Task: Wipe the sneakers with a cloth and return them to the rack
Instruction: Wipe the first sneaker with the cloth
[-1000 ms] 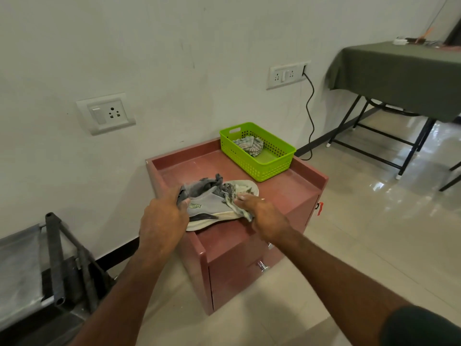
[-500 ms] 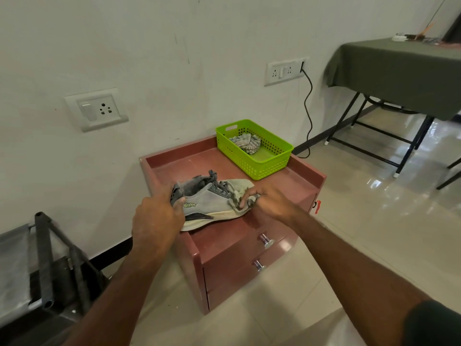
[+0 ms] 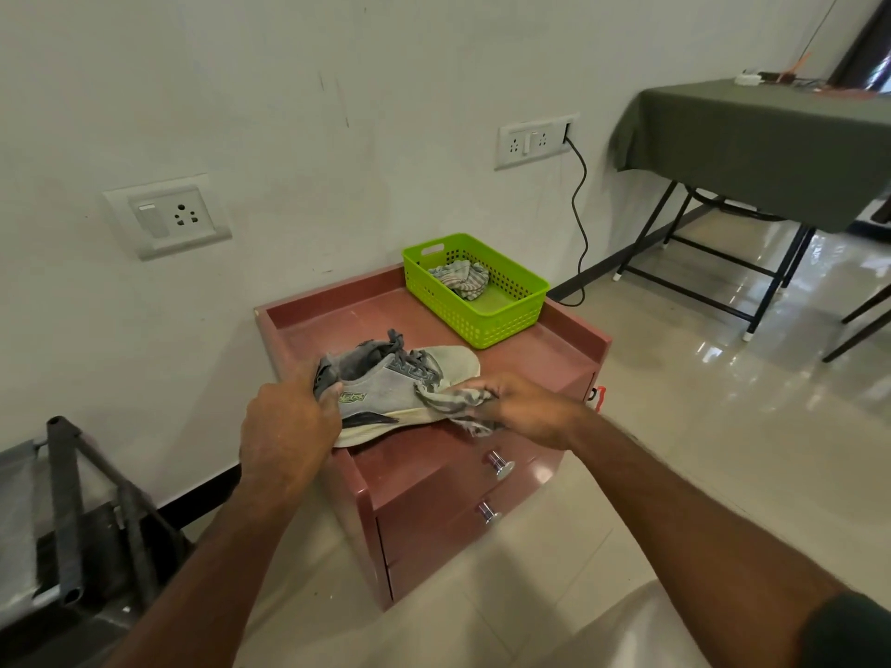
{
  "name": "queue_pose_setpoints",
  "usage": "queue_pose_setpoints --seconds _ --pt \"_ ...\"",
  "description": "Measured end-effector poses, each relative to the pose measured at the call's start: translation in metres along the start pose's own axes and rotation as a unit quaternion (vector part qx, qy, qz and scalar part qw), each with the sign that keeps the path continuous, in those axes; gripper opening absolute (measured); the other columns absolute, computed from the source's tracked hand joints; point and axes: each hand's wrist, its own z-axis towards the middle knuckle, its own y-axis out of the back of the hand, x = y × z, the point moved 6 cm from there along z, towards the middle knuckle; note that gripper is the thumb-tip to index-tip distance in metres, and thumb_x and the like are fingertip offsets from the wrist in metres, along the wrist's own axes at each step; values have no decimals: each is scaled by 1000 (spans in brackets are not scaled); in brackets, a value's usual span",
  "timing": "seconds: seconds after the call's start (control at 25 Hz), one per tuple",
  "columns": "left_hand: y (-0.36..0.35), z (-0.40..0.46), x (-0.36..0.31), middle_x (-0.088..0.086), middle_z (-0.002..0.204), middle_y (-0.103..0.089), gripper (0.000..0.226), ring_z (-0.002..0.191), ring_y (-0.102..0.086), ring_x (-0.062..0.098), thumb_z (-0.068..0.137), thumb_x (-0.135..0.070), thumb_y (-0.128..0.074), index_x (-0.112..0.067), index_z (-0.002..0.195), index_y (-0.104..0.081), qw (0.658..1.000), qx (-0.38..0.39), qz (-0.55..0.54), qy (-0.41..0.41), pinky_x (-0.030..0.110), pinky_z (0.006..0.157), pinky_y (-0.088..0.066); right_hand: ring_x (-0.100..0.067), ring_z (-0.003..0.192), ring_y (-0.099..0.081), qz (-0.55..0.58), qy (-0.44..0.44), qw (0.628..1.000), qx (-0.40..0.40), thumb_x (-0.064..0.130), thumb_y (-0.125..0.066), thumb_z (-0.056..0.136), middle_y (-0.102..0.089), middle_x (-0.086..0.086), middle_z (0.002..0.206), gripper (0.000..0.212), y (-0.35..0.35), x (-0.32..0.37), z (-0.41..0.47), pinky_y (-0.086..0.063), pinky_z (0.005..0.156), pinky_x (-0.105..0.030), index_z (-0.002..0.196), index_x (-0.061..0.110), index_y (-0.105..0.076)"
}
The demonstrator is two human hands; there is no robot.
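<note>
From the head camera, a grey fabric sneaker with a cream rubber sole (image 3: 400, 390) lies on its side on the top of a reddish-brown two-drawer cabinet (image 3: 540, 364), toe pointing to the far right. The left hand (image 3: 289, 426) grips the sneaker's heel, fingers curled round the collar. The right hand (image 3: 528, 407) clutches a striped grey-and-white cloth (image 3: 453, 402) bunched against the sneaker's near side by the toe.

At the cabinet's far right corner stands a lime-green perforated plastic basket (image 3: 496, 315) holding another striped rag (image 3: 460, 279). At the near left edge of the view is a dark metal-framed rack (image 3: 65, 513), well apart from the sneaker. Far right stands a folding table under an olive-green cloth (image 3: 752, 137).
</note>
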Motion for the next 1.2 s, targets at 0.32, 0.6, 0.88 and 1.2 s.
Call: queue_pose_setpoints --seconds 0.32,0.6,0.88,1.2 --pt "1 -2 3 15 88 -69 32 81 -65 36 95 -42 -60 -24 122 -57 1000 6 -29 -4 44 70 -59 -23 143 -35 -259 82 952 -141 -1 -57 85 -41 -7 155 59 1 -9 10 -32 114 -30 138 26 -56" --pt "2 1 8 14 84 -68 31 78 -64 36 94 -43 -60 -24 118 -58 999 5 -38 -18 44 69 -58 -26 150 -22 -390 78 886 -240 3 -50 91 -29 -8 161 65 2 6 25 -24 120 -52 152 18 -35" --pt "3 -1 5 13 89 -70 29 84 -66 34 95 -38 -62 -23 119 -61 998 -1 -67 -10 45 75 -59 -28 151 -15 -315 26 923 -220 -5 -41 92 -13 -11 165 71 -25 -13 16 -19 122 -46 157 14 -19" --pt "7 2 7 7 84 -68 19 74 -56 22 96 -31 -62 -15 106 -67 997 -22 -72 -8 29 69 -41 -14 153 2 -95 227 956 -160 -16 -40 87 -9 -4 165 77 -168 50 -12 -7 123 -24 156 13 -20"
